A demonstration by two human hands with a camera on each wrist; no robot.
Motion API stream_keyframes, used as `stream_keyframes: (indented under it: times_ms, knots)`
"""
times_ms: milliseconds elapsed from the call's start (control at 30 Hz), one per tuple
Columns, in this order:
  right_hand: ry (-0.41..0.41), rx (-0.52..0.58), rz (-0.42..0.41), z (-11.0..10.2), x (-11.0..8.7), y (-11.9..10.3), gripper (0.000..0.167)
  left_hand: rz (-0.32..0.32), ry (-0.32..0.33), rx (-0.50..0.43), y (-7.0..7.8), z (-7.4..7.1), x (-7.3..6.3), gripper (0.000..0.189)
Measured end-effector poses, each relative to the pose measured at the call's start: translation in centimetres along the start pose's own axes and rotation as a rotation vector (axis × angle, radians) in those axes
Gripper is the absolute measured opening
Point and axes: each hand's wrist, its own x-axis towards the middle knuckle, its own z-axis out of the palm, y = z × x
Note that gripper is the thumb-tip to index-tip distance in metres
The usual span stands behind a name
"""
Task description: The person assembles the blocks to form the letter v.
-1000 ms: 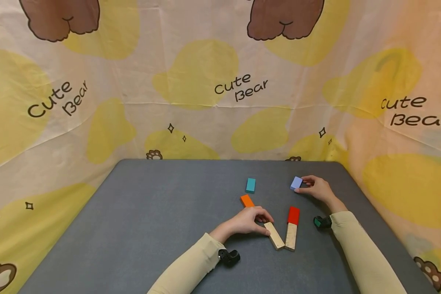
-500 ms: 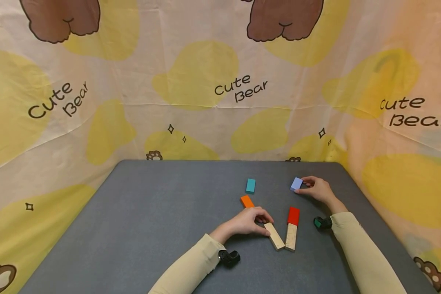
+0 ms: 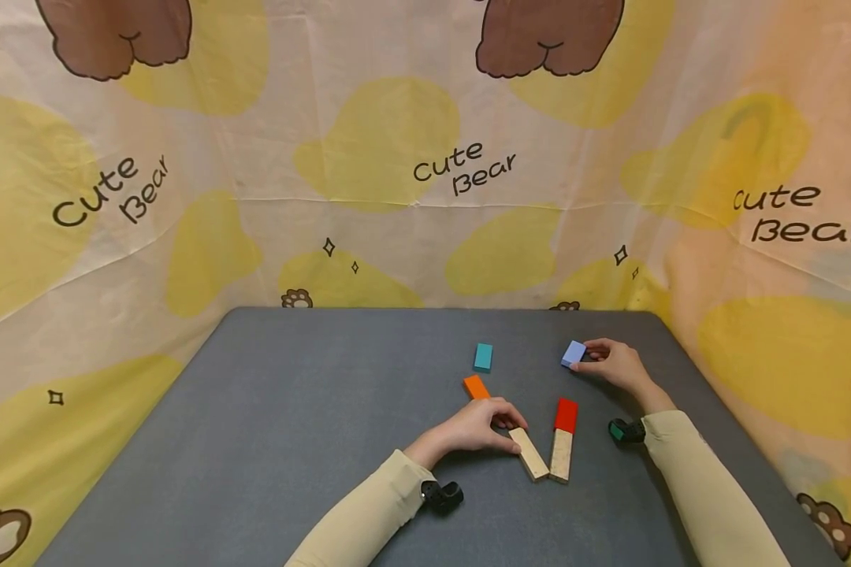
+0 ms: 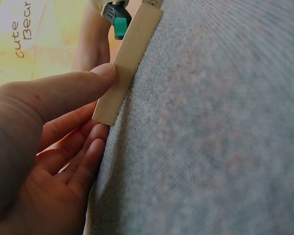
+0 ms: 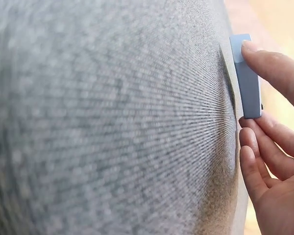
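Observation:
My left hand (image 3: 477, 428) pinches the near-left plain wooden block (image 3: 529, 454) between thumb and fingers; the left wrist view shows the thumb on its face and fingers behind. That block lies slanted on the grey table, its lower end meeting a second plain wooden block (image 3: 560, 456). Against the far end of the second one lies a red block (image 3: 566, 415). Farther back at the right, my right hand (image 3: 615, 366) holds a light blue block (image 3: 574, 353) by thumb and fingertips. In the right wrist view this blue block (image 5: 248, 85) looks close to the tabletop.
An orange block (image 3: 476, 387) lies just beyond my left hand, partly hidden by it. Behind that is a teal block (image 3: 483, 357). The grey table (image 3: 291, 425) reaches back to a hanging bear-print cloth (image 3: 369, 150). Both wrists wear dark camera straps.
My right hand and the light blue block have shifted very slightly to the right. The left hand and the other blocks stay where they were.

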Motion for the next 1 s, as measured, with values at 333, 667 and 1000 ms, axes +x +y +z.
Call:
stream_keyframes:
  times_ms: [333, 667, 1000]
  knots:
    - [0.006, -0.015, -0.015, -0.15, -0.06, 0.02, 0.071, 0.0, 0.001, 0.005, 0.11, -0.06, 0.0, 0.032]
    - [0.019, -0.003, -0.042, -0.5, -0.37, -0.42, 0.07, -0.01, 0.005, -0.01, -0.09, -0.04, 0.07, 0.033]
    - [0.016, 0.001, -0.042, -0.58, -0.81, -0.64, 0.072, -0.028, 0.003, -0.026, -0.13, -0.01, 0.16, 0.033]
